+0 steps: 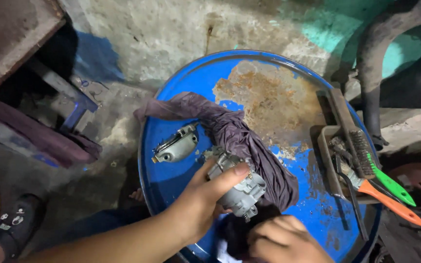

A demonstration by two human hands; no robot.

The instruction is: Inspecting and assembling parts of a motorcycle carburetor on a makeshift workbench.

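Note:
My left hand point(200, 202) grips a grey metal engine part point(239, 187) over the near side of a blue drum top point(176, 87). My right hand point(283, 241), at the bottom edge, is closed on a dark cloth pressed against the part's lower end. A crumpled purple-grey rag point(235, 131) lies across the drum, draped behind the held part. A second grey metal cover piece point(176, 145) rests on the drum to the left of the rag.
A rust patch point(269, 97) covers the drum's far middle. A shallow tray point(328, 160) on the right rim holds a wire brush point(354, 141) and tools with green point(391, 185) and orange point(395, 207) handles. A concrete floor and a dark bench leg lie to the left.

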